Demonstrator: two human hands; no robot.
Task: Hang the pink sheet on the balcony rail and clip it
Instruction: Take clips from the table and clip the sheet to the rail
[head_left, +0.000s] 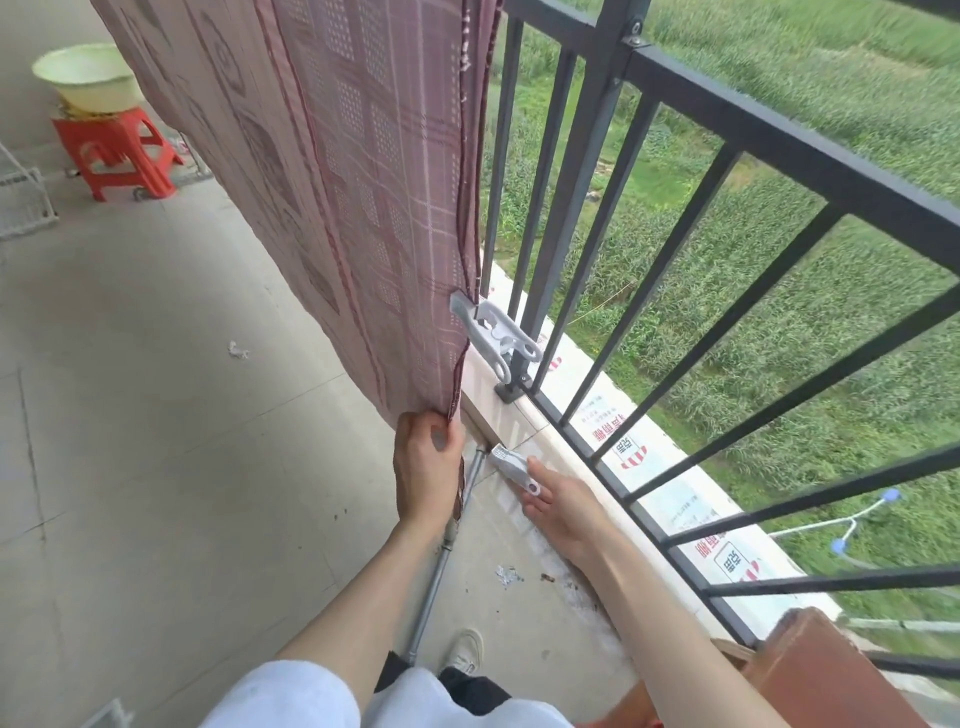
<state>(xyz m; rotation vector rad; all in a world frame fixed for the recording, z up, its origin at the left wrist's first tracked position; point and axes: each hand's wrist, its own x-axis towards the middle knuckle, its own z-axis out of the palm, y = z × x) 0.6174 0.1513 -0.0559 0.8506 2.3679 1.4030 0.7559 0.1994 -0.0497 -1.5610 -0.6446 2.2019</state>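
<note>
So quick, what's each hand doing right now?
Left hand: closed on the sheet corner.
Right hand: holding a loose clip.

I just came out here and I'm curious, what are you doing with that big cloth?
A person is hanging a pink patterned sheet along the dark metal balcony rail. One grey plastic clip already grips its edge. The left hand holds the bottom corner, while the right hand holds a second grey clip low by the ledge.
</note>
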